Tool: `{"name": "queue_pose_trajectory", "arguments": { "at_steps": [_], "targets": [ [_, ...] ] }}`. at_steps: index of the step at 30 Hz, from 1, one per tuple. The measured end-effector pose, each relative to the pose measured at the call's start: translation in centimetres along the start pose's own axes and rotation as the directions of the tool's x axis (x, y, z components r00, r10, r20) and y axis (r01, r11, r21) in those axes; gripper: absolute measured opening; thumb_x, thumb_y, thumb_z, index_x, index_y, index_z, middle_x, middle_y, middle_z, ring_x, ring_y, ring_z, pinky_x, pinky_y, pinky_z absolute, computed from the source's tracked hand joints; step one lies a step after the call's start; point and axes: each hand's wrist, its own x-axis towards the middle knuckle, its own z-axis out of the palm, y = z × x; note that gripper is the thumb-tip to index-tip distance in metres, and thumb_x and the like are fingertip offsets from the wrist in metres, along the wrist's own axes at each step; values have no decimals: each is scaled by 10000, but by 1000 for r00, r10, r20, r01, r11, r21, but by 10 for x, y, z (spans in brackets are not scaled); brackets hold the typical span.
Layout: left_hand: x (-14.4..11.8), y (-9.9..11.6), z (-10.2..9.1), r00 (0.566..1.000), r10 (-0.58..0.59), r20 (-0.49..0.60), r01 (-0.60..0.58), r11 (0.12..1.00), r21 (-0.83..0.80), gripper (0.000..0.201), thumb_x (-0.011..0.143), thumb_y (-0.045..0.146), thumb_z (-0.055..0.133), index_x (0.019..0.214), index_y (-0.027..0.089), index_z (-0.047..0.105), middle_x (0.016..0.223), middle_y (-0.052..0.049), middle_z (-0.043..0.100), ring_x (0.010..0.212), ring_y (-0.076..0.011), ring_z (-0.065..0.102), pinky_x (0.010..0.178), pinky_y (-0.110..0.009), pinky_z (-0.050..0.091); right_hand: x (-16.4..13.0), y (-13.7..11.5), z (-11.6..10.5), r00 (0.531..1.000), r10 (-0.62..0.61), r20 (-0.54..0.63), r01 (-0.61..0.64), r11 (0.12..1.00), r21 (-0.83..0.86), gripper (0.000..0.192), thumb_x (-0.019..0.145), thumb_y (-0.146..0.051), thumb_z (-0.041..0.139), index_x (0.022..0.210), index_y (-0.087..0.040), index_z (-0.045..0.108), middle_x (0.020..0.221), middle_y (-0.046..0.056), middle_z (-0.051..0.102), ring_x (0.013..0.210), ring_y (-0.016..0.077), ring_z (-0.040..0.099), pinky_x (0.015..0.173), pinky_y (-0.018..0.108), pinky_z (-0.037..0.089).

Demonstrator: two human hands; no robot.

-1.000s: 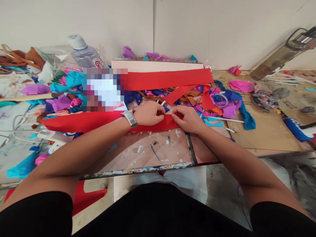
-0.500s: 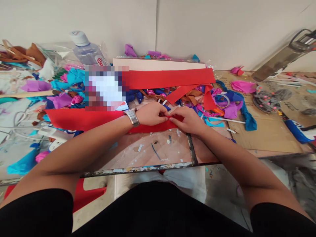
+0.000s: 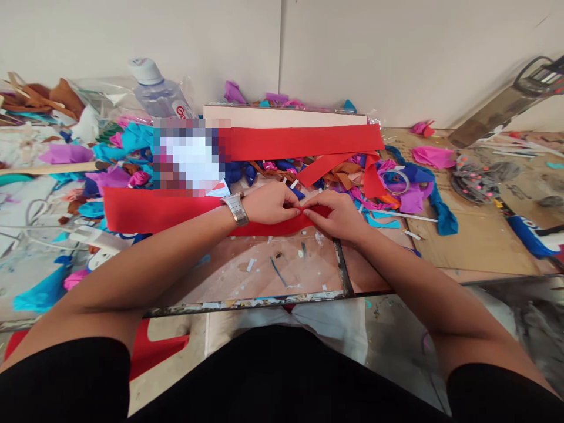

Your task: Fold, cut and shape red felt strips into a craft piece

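Note:
A long red strip (image 3: 163, 210), of what looks like crepe paper or cloth, runs under my left forearm to both hands. My left hand (image 3: 271, 204), below a metal wristwatch (image 3: 238, 210), pinches the strip near its right end. Facing it, my right hand (image 3: 337, 214) pinches the same end between thumb and fingers. The fingertips of both hands almost meet, and the material is bunched between them. Just beyond lie another wide red strip (image 3: 304, 141) and a smaller red piece (image 3: 326, 165).
Crumpled colored scraps (image 3: 110, 176) cover the back and left of the worktable (image 3: 282, 270). A clear bottle (image 3: 161, 97) stands behind a blurred bright screen (image 3: 194, 161). To the right are a tape roll (image 3: 396, 181), cardboard (image 3: 476, 241) and a dark tumbler (image 3: 497, 111) leaning on the wall.
The left end of the red strip has shifted right, toward my hands. Both hands keep their pinch in nearly the same place.

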Motion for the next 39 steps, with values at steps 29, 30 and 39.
{"name": "queue_pose_trajectory", "arguments": {
  "at_steps": [29,30,39],
  "targets": [
    [1,6,1,998,-61,10,61,997,39,352,936,329,543,636,176,643,522,24,484,514,-115,322,575,-324,255,1,-5,0,1000,19,21,-18,998,-60,145,994,-269,678,1036,-250,815,1078,67,861,1013,280,780,947,439,577],
    [1,6,1,998,-59,15,59,997,43,346,933,324,540,642,175,656,525,23,494,513,-115,328,574,-324,258,1,-6,0,1000,22,17,-21,998,-61,143,990,-267,681,1033,-252,816,1079,66,861,1017,280,780,953,440,578],
    [1,-3,1,993,-89,-76,98,989,115,355,872,295,537,974,190,860,863,-60,802,731,-187,637,720,-319,443,0,1,0,997,79,-19,-80,995,-55,160,959,-256,692,1047,-235,824,1048,73,862,952,263,791,891,402,593]
  ]
}}
